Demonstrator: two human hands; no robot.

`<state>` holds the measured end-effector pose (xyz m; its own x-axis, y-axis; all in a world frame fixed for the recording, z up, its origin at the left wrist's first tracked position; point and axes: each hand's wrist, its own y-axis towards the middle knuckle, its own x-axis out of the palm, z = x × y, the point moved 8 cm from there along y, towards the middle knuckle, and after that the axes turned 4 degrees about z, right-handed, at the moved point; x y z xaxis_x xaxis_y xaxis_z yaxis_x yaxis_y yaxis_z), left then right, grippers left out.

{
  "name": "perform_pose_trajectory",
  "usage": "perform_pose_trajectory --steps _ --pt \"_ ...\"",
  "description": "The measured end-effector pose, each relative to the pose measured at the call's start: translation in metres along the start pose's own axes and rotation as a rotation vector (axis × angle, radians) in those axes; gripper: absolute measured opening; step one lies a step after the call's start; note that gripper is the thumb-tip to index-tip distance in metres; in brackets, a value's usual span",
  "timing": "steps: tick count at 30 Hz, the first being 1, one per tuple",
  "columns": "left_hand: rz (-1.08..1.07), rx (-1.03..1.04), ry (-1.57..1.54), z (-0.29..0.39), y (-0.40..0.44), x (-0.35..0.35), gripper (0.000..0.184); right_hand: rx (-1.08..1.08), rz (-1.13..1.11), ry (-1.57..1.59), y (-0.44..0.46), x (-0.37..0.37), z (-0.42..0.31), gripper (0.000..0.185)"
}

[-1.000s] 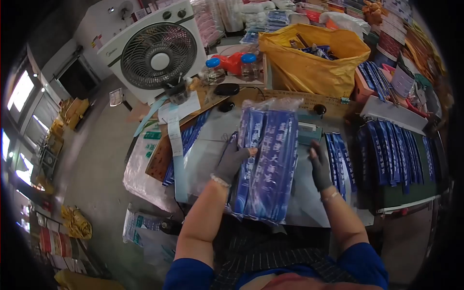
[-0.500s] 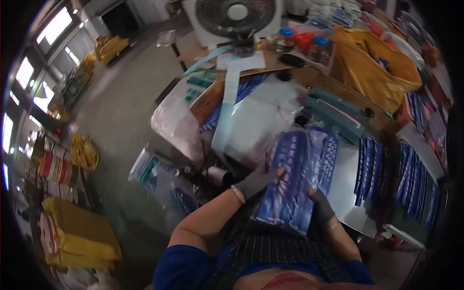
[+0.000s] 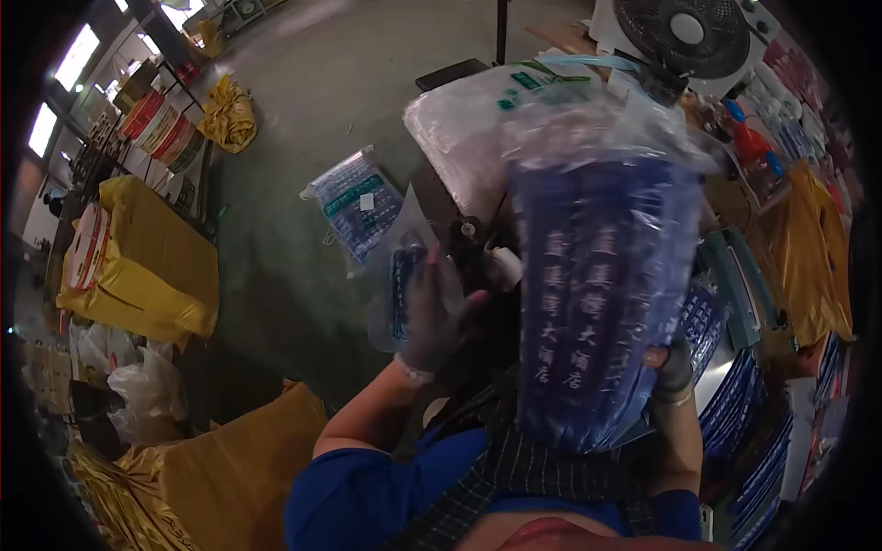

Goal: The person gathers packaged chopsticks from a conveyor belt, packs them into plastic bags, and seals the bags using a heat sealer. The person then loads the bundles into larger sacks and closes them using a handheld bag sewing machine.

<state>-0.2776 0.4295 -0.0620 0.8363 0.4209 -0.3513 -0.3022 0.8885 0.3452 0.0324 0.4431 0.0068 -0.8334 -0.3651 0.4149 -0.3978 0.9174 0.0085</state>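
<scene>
A clear plastic pack of long blue packets with white lettering [image 3: 588, 303] is held up, slightly tilted, in front of my body. My right hand [image 3: 675, 367], in a dark fingerless glove, is closed on its right edge; part of that hand is hidden behind the pack. My left hand [image 3: 434, 317], also gloved, is off the pack with its thumb and fingers apart. It overlaps a translucent bag with dark blue packets inside [image 3: 401, 285]; whether it touches the bag is unclear. Beyond that bag lies another filled clear bag with a green label [image 3: 354, 204].
Stacked clear plastic bags [image 3: 459, 129] lie on the table's left end. A white fan [image 3: 689, 32] stands at the back right, with a yellow bag [image 3: 808, 257] below it. Rows of blue packets [image 3: 735, 404] lie at right. Yellow-wrapped boxes [image 3: 147, 266] stand at left.
The view has swung left. The blue pack has been lifted off the table and is now in my right hand. My left hand has let go of it and moved left.
</scene>
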Motion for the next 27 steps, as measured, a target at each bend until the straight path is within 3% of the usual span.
perform_pose_trajectory --steps 1,2,4,6,8,9,10,11,12,13,14,16,18,19,21,22,24,25,27 --pt "0.131 -0.026 0.238 -0.017 -0.002 -0.035 0.085 0.053 -0.171 -0.112 0.021 0.028 0.002 0.055" --pt "0.260 -0.057 0.478 -0.030 -0.010 -0.064 0.085 0.332 -0.079 -0.072 0.027 -0.009 0.050 0.050" --pt "0.374 -0.272 0.594 -0.088 -0.039 -0.099 0.065 0.338 -0.281 -0.328 0.062 0.077 0.062 0.049" --pt "0.516 -0.131 -0.306 -0.191 -0.079 -0.107 0.048 0.934 -0.128 0.024 0.086 0.069 0.189 0.045" --pt "0.388 -0.611 0.127 -0.162 -0.083 -0.105 0.036 0.808 -0.261 -0.226 0.136 0.110 0.246 0.037" --pt "0.526 -0.533 -0.191 -0.199 -0.099 -0.091 0.035 0.773 -0.292 -0.230 0.168 0.102 0.314 0.037" --pt "0.644 -0.452 -0.507 -0.239 -0.113 -0.082 0.034 0.594 -0.161 -0.447 0.203 0.099 0.381 0.037" --pt "0.540 -0.518 -0.465 -0.217 -0.108 -0.087 0.035 0.288 -0.483 -0.941 0.217 0.143 0.321 0.047" --pt "0.442 -0.579 -0.426 -0.196 -0.102 -0.091 0.036 0.219 -0.470 -1.186 0.219 0.161 0.296 0.044" --pt "0.477 -0.559 -0.420 -0.190 -0.095 -0.096 0.036 0.140 -0.449 -1.431 0.223 0.173 0.285 0.040" --pt "0.473 -0.506 -0.332 -0.185 -0.087 -0.097 0.033 0.235 -0.588 -1.096 0.239 0.124 0.405 0.053" --pt "0.509 -0.449 -0.244 -0.184 -0.079 -0.095 0.030 0.521 -0.829 -0.952 0.188 0.143 0.396 0.064" --pt "0.504 -0.444 -0.333 -0.190 -0.074 -0.086 0.030 0.619 -1.010 -0.806 0.132 0.154 0.375 0.089" --pt "0.531 -0.483 -0.290 -0.190 -0.074 -0.090 0.037 0.618 -1.027 -0.810 0.127 0.153 0.362 0.089" --pt "0.562 -0.532 -0.269 -0.192 -0.069 -0.104 0.036 -0.047 -1.197 -1.240 0.121 0.151 0.319 0.058" --pt "0.545 -0.582 -0.250 -0.190 -0.067 -0.105 0.036 -0.695 -0.876 -1.652 0.127 0.173 0.265 0.051" --pt "0.419 -0.616 -0.313 -0.165 -0.064 -0.101 0.034 -0.597 -0.719 -1.503 0.140 0.159 0.251 0.041" --pt "0.335 -0.614 -0.378 -0.163 -0.058 -0.091 0.034 -0.506 -0.812 -1.554 0.133 0.162 0.244 0.036" --pt "0.424 -0.527 -0.335 -0.166 -0.063 -0.090 0.034 -0.422 -0.918 -1.562 0.116 0.160 0.244 0.029"
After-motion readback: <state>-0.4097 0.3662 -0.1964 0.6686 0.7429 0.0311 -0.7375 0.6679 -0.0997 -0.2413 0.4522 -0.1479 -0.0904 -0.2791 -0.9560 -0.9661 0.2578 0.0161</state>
